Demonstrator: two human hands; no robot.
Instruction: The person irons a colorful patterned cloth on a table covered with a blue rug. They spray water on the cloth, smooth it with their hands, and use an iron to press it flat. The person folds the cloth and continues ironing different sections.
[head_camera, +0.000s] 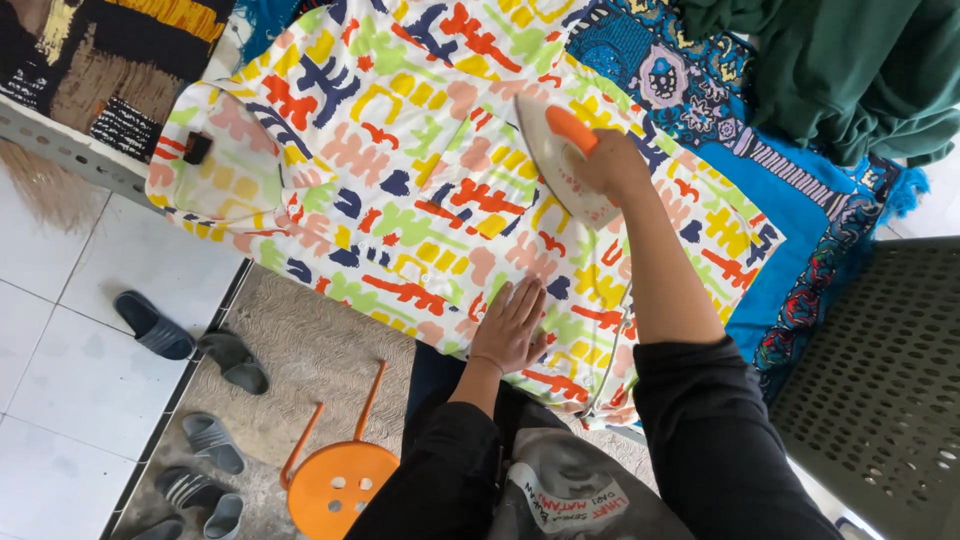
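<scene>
Flat and spread, the left hand (510, 328) presses palm-down on the patterned shirt (400, 170), fingers pointing away from the body, forearm bent in a dark sleeve; it grasps nothing. Right hand (612, 165) is closed around the orange handle of the white iron (556, 160), arm extended forward; the iron rests on the shirt, just beyond the left hand. Shirt lies spread over a blue printed cloth (800, 200); an orange stool (335, 485) stands below; sandals (190, 345) lie at the far left.

A home: tiled floor (60, 350), sandals (153, 325) and an ironing table.
</scene>
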